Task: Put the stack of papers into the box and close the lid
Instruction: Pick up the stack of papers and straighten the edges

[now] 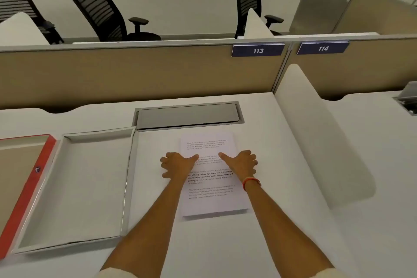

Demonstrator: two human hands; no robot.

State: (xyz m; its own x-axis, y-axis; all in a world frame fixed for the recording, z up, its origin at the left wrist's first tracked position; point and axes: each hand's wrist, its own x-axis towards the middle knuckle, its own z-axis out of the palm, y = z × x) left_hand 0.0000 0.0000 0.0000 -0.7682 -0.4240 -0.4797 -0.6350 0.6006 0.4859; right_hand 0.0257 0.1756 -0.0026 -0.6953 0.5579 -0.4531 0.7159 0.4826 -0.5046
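Note:
A stack of printed white papers [211, 196] lies flat on the white desk [270, 244], right of centre. My left hand [177, 165] rests at the stack's left edge, thumb on the top sheet, fingers spread on the desk. My right hand [241, 162] mirrors it at the right edge, thumb on the paper. Neither hand has lifted the stack. To the left sits an open white box [79, 187], shallow and with nothing in it. Its red-edged lid [24, 183] lies inside-up at the far left, partly cut off by the frame.
A grey cable hatch [187, 115] is set into the desk just behind the papers. A white curved divider [316, 133] stands on the right. A beige partition [135, 74] with signs 113 and 114 closes the back; black office chairs [101, 11] stand beyond it.

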